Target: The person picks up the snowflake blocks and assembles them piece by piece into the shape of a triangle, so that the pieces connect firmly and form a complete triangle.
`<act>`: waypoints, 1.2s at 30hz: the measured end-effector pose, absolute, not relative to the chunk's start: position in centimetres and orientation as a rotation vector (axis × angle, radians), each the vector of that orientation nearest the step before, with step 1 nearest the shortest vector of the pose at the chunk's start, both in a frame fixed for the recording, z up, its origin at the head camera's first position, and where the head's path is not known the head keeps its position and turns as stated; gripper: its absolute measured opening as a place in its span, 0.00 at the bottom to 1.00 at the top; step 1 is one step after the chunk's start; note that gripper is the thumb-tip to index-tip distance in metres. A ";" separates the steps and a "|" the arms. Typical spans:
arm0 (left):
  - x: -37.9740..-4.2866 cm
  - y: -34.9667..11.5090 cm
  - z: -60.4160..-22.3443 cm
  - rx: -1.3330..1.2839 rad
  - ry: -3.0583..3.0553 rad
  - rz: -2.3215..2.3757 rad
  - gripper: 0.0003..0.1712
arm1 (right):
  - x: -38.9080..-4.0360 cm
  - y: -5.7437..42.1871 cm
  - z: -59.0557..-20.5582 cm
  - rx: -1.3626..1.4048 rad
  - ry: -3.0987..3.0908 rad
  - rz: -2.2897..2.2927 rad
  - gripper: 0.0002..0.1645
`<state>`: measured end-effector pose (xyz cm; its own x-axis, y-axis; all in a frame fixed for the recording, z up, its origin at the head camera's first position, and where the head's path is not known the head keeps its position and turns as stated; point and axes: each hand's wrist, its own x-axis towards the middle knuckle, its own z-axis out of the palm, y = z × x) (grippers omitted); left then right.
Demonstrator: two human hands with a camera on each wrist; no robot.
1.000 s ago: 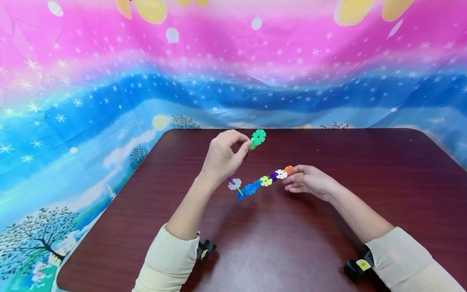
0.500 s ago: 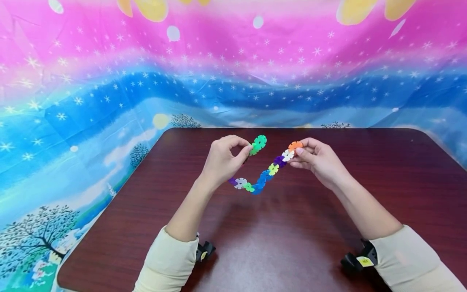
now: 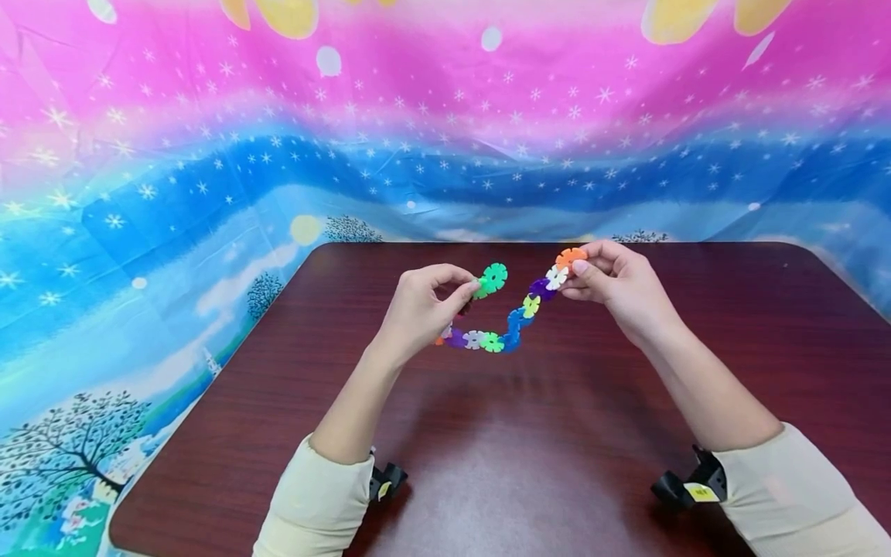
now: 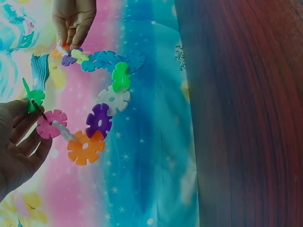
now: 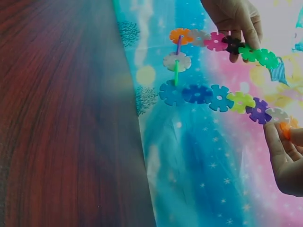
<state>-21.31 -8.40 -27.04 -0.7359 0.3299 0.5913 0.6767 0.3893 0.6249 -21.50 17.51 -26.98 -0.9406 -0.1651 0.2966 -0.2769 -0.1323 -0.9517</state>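
A chain of notched, flower-shaped plastic discs hangs in a U between both hands, above the table. My left hand pinches it near one end between thumb and forefinger, with a green end disc sticking out beyond the fingertips. At the other end, my right hand pinches an orange disc, beside a white one. The right wrist view shows a black disc and a pink disc by the left hand. An orange disc lies along the lower bend in the left wrist view.
Beneath the hands spreads a dark red-brown wooden table with rounded far corners. A pink and blue printed cloth hangs behind and to the left of it. A black strapped device sits at the right cuff, another device at the left.
My right hand has taken hold of the orange end disc and risen, lifting that side of the chain. The bottom of the U has shifted right. My left hand stays nearly in place.
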 end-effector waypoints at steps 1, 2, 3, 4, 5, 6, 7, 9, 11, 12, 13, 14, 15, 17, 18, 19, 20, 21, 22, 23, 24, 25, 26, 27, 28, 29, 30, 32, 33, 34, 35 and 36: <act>-21.3 -8.3 -27.1 -0.885 -2.290 -1.286 0.04 | -21.5 17.5 -26.9 0.520 -2.018 2.249 0.04; -21.3 -8.2 -27.1 -0.896 -2.296 -1.278 0.04 | -21.5 17.5 -26.9 0.524 -2.022 2.245 0.04; -21.3 -8.1 -27.1 -0.908 -2.303 -1.270 0.04 | -21.4 17.4 -26.8 0.523 -2.034 2.234 0.05; -21.3 -8.0 -27.1 -0.921 -2.306 -1.258 0.04 | -21.4 17.3 -26.8 0.525 -2.046 2.219 0.05; -21.3 -7.9 -27.1 -0.934 -2.309 -1.240 0.04 | -21.3 17.2 -26.7 0.529 -2.059 2.203 0.06; -21.4 -7.8 -27.1 -0.944 -2.312 -1.222 0.04 | -21.3 17.1 -26.6 0.531 -2.089 2.168 0.06; -21.4 -7.6 -27.1 -0.953 -2.316 -1.206 0.04 | -21.2 17.0 -26.6 0.534 -2.124 2.126 0.07; -21.4 -7.4 -27.2 -0.962 -2.324 -1.180 0.04 | -21.1 16.7 -26.5 0.536 -2.205 2.027 0.09; -21.5 -7.2 -27.3 -0.961 -2.332 -1.160 0.04 | -20.9 16.4 -26.4 0.542 -2.282 1.931 0.12; -21.5 -7.2 -27.3 -0.958 -2.339 -1.155 0.04 | -20.8 16.2 -26.4 0.545 -2.318 1.884 0.12; -21.5 -7.1 -27.3 -0.957 -2.345 -1.153 0.05 | -20.7 16.1 -26.3 0.552 -2.343 1.855 0.13; -21.5 -7.1 -27.3 -0.957 -2.349 -1.151 0.05 | -20.6 16.0 -26.3 0.555 -2.366 1.833 0.13; -21.4 -7.1 -27.3 -0.962 -2.352 -1.152 0.05 | -20.5 15.9 -26.3 0.564 -2.384 1.807 0.13; -21.4 -7.0 -27.3 -0.976 -2.357 -1.155 0.06 | -20.4 15.7 -26.3 0.581 -2.409 1.774 0.13; -21.4 -7.0 -27.3 -0.984 -2.358 -1.159 0.06 | -20.4 15.7 -26.3 0.591 -2.419 1.757 0.13; -21.4 -6.9 -27.3 -0.992 -2.358 -1.166 0.06 | -20.3 15.6 -26.3 0.599 -2.425 1.746 0.13; -21.4 -6.9 -27.2 -0.999 -2.356 -1.171 0.06 | -20.3 15.6 -26.3 0.605 -2.430 1.734 0.13; -21.4 -6.9 -27.2 -1.002 -2.355 -1.176 0.06 | -20.3 15.5 -26.3 0.610 -2.433 1.724 0.12; -21.3 -6.8 -27.2 -1.003 -2.354 -1.180 0.06 | -20.2 15.4 -26.2 0.612 -2.436 1.719 0.12; -21.3 -6.8 -27.2 -1.004 -2.353 -1.184 0.05 | -20.1 15.4 -26.2 0.614 -2.440 1.711 0.12; -21.3 -6.7 -27.2 -1.002 -2.353 -1.186 0.05 | -20.1 15.3 -26.2 0.617 -2.443 1.702 0.12; -21.3 -6.7 -27.2 -0.998 -2.353 -1.178 0.06 | -20.1 15.3 -26.2 0.618 -2.447 1.693 0.12; -21.3 -6.6 -27.2 -0.994 -2.352 -1.169 0.06 | -20.1 15.2 -26.2 0.616 -2.453 1.679 0.12; -21.3 -6.6 -27.2 -0.988 -2.351 -1.161 0.06 | -20.0 15.1 -26.2 0.616 -2.455 1.671 0.12; -21.2 -6.5 -27.2 -0.981 -2.348 -1.151 0.06 | -20.0 15.1 -26.2 0.616 -2.456 1.661 0.12; -21.2 -6.5 -27.3 -0.971 -2.344 -1.144 0.06 | -20.1 15.0 -26.2 0.616 -2.455 1.657 0.12; -21.2 -6.4 -27.3 -0.958 -2.338 -1.129 0.06 | -20.1 14.9 -26.2 0.617 -2.452 1.653 0.12; -21.2 -6.4 -27.4 -0.938 -2.316 -1.118 0.05 | -20.1 14.8 -26.2 0.617 -2.447 1.643 0.11; -21.2 -6.4 -27.5 -0.928 -2.300 -1.115 0.05 | -20.0 14.7 -26.3 0.619 -2.444 1.637 0.11; -21.2 -6.4 -27.5 -0.921 -2.282 -1.114 0.04 | -20.0 14.6 -26.3 0.624 -2.443 1.625 0.11; -21.2 -6.3 -27.6 -0.916 -2.262 -1.116 0.04 | -20.0 14.5 -26.3 0.628 -2.439 1.618 0.11; -21.2 -6.3 -27.6 -0.913 -2.239 -1.115 0.04 | -20.0 14.4 -26.3 0.631 -2.434 1.609 0.11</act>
